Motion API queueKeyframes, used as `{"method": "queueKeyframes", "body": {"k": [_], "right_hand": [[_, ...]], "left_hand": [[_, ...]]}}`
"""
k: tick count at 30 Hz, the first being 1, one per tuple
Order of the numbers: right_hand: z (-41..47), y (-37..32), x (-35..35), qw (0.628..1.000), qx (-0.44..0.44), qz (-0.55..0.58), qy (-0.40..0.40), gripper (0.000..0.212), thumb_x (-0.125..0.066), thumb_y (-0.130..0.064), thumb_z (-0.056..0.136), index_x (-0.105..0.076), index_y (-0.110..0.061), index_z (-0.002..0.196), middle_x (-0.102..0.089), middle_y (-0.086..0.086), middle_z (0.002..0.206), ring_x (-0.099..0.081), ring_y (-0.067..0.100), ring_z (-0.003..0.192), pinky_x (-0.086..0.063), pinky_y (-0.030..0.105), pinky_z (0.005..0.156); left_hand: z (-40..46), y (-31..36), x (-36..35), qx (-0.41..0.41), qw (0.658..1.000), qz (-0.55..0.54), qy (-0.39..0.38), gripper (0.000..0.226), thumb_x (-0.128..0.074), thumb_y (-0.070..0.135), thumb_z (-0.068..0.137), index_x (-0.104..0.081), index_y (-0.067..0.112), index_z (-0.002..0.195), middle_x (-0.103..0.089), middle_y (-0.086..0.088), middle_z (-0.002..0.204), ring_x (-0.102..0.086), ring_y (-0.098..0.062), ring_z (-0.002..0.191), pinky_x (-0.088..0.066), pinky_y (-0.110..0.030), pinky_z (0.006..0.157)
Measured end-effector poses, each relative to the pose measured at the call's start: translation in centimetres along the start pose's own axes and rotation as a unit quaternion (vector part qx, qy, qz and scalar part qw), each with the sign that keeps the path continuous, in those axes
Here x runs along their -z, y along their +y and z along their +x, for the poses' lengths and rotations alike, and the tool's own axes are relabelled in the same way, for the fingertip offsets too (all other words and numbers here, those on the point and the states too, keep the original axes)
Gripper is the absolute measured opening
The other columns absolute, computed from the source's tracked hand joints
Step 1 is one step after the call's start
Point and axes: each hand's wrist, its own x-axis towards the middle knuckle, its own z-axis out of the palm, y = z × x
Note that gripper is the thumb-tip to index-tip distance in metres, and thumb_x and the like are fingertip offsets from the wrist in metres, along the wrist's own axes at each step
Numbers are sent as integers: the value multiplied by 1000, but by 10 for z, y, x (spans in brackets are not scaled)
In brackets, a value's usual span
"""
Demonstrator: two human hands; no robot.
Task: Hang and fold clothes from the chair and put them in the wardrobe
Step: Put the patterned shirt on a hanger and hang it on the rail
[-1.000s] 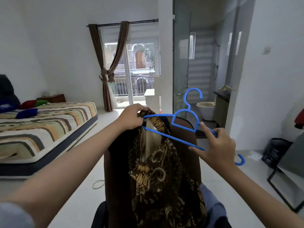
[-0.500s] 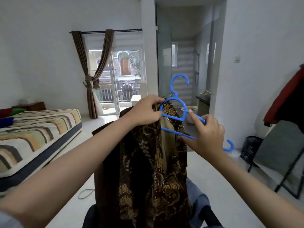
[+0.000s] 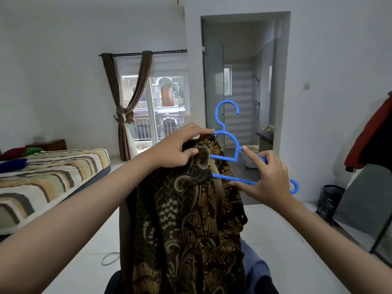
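Hanging step underway: my left hand (image 3: 178,148) pinches the batik shirt (image 3: 191,219) at its collar, held up above the chair, while my right hand (image 3: 265,179) grips the blue hanger (image 3: 228,145). Next I judge the free arm must slide into the other shoulder.

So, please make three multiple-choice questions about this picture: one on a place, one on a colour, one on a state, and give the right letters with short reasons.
1. Where is the striped bed?
A. on the left of the room
B. inside the bathroom
C. right of the doorway

2. What colour is the hanger?
A. red
B. blue
C. white

3. How is the batik shirt now?
A. folded on the bed
B. lying on the floor
C. held up, one hanger end inside it

Answers:
1 A: the bed lies at left.
2 B: the hanger is blue.
3 C: the left hand grips the shirt; the right hand holds the hanger.
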Motion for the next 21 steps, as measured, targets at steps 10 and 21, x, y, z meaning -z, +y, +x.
{"method": "queueKeyframes", "body": {"k": [10, 21], "right_hand": [[0, -1, -6, 998, 45, 49, -2, 96, -64, -77, 59, -50, -23, 137, -51, 4, 96, -49, 19, 84, -41, 34, 66], [-52, -29, -21, 980, 154, 124, 32, 42, -65, -46, 82, -65, -23, 118, -57, 9, 97, -53, 22, 83, -44, 39, 68]], "left_hand": [[-2, 1, -5, 84, 994, -35, 61, 49, -67, 2, 81, -62, 35, 118, -63, 5, 119, -57, -12, 106, -45, -19, 85], [-17, 5, 14, 94, 989, -92, 71, 48, -69, -5, 77, -66, 33, 107, -61, -5, 79, -45, -18, 72, -40, -6, 69]]}}
